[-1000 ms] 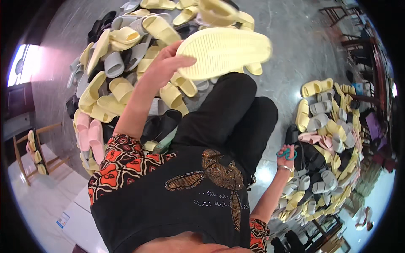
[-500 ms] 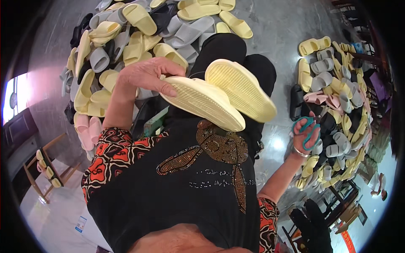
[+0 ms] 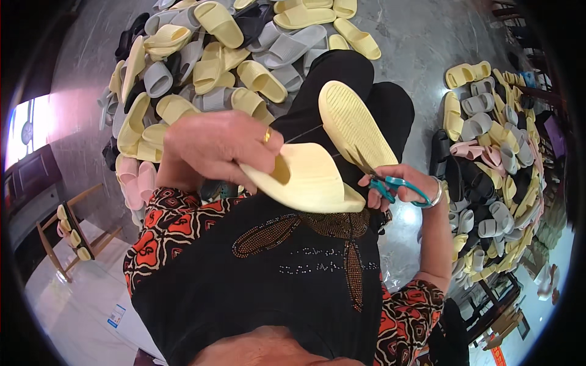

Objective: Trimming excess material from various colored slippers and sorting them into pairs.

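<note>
My left hand is closed on a pale yellow slide slipper, gripping it at its open end. Its strap faces up and its toe points right. Beyond it, a second yellow slipper rests sole up over my black-trousered legs. A thin dark cord runs from near my left fingers to that slipper. My right hand has its fingers in the teal handles of a pair of scissors. Their blades, slightly apart, lie across the lower part of the second slipper's sole.
A large heap of yellow, grey, black and pink slippers covers the floor ahead to the left. Another heap lies to the right. At left stands a small wooden-framed stool by a white surface. Dark furniture is at lower right.
My right hand has come in from the far right with the scissors to the slippers. My left hand has turned its slipper from sole up to strap up. The view has shifted slightly.
</note>
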A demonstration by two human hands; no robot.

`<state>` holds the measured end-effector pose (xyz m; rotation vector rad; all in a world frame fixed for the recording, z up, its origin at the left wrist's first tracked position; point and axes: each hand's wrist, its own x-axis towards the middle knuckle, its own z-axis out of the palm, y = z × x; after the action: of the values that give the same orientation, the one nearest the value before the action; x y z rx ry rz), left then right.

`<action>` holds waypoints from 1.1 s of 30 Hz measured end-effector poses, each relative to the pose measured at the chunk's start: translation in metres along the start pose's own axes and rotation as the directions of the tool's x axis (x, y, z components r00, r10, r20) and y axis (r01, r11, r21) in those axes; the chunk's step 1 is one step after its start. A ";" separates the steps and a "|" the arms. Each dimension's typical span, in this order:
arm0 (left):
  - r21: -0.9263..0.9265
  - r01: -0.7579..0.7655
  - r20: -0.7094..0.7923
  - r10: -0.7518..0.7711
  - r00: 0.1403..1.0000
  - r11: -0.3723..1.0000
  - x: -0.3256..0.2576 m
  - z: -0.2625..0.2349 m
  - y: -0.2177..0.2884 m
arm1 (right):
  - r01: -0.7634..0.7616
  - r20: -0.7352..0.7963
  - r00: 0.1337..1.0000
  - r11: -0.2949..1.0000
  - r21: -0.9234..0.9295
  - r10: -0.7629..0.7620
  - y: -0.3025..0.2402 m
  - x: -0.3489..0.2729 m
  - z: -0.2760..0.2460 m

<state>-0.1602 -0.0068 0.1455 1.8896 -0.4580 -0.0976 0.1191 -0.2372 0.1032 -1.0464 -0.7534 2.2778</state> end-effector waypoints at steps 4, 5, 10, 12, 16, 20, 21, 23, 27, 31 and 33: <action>0.034 -0.085 0.060 0.083 0.995 0.996 0.001 0.005 0.008 | -0.115 0.071 0.990 0.992 -0.053 0.119 -0.013 0.010 0.000; 0.032 -0.081 0.057 0.079 0.995 0.996 0.002 0.006 0.008 | -0.122 0.086 0.988 0.988 -0.094 0.130 -0.016 0.014 0.001; 0.043 -0.139 0.055 0.137 0.989 0.989 0.010 0.012 0.007 | -0.136 0.140 0.978 0.983 -0.126 0.153 -0.026 0.041 0.001; 0.087 -0.153 0.094 0.145 0.985 0.984 0.014 0.013 0.011 | -0.159 0.127 0.976 0.976 -0.149 0.178 -0.037 0.052 0.005; 0.066 -0.122 0.107 0.114 0.988 0.990 0.017 0.016 0.015 | -0.114 0.077 0.988 0.970 -0.216 0.133 -0.052 0.069 0.008; 0.027 -0.143 0.019 0.143 0.990 0.989 0.008 0.017 0.008 | 0.131 -0.030 0.990 0.985 -0.115 -0.135 -0.051 0.053 -0.004; 0.026 -0.150 0.019 0.149 0.989 0.988 0.004 0.015 0.007 | 0.247 -0.085 0.964 0.967 -0.058 -0.252 -0.050 0.046 -0.008; -0.190 0.004 -0.243 -0.051 0.969 0.982 -0.009 0.008 0.006 | 0.416 -0.231 0.877 0.906 -0.075 -0.422 -0.046 0.030 -0.008; -0.350 -0.307 -0.912 -0.396 -0.102 0.885 -0.034 0.001 -0.019 | 0.720 -0.779 0.268 0.655 -0.229 -0.566 -0.022 0.007 -0.014; -0.226 -0.760 -0.894 -0.439 -0.087 0.609 -0.022 -0.047 -0.020 | 0.676 -0.734 0.388 0.714 -0.185 -0.558 -0.010 -0.021 -0.030; -0.292 -0.734 -0.867 -0.494 -0.067 0.613 -0.023 -0.051 -0.043 | 0.489 -0.766 0.350 0.802 -0.342 -0.539 0.006 -0.013 -0.019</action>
<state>-0.1551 0.0588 0.1206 0.4261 0.4941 1.1585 0.1397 -0.2449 0.0952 -1.4784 -0.5750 0.9688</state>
